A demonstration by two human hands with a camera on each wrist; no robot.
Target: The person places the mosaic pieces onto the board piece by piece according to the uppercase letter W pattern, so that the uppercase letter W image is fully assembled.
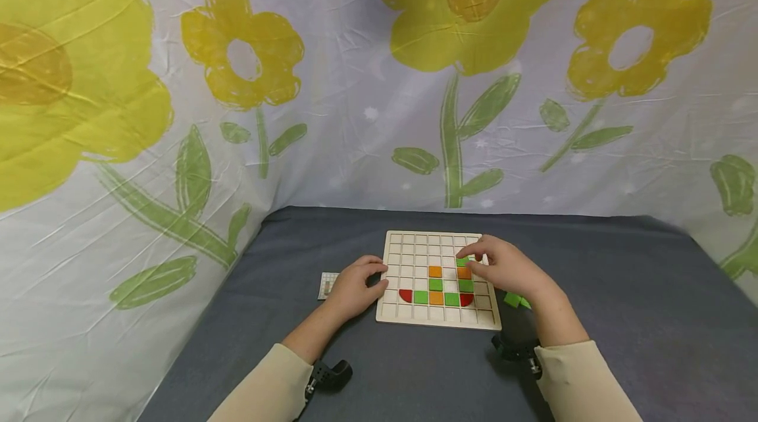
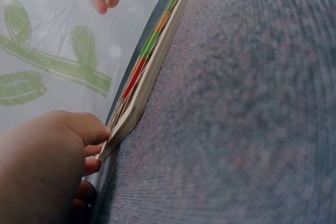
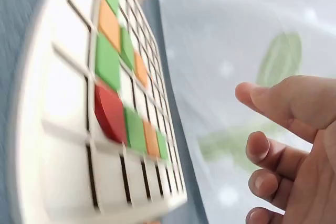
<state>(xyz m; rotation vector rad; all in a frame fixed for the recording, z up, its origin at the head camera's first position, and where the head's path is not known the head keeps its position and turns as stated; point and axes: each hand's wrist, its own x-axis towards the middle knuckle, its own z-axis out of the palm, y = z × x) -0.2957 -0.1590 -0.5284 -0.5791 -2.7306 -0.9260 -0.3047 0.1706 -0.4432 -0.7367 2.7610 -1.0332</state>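
Note:
A square wooden grid board (image 1: 393,315) lies on the dark cloth. Red, green and orange tiles sit in its cells, among them a red rounded tile (image 3: 109,114) and an orange tile (image 1: 435,271). My left hand (image 1: 353,287) holds the board's left edge, the thumb and fingers pinching it near a corner in the left wrist view. Over the board's right side hovers my right hand (image 1: 502,265), thumb and fingers apart. The right wrist view shows nothing between those fingers. Beneath them is a column of green and orange tiles, partly hidden in the head view.
Loose green pieces (image 1: 514,299) lie right of the board, partly behind the right forearm. A small pale card with a grid (image 1: 326,284) lies beside the left hand. A curtain with yellow flowers (image 1: 337,79) hangs behind the dark tablecloth (image 1: 414,376).

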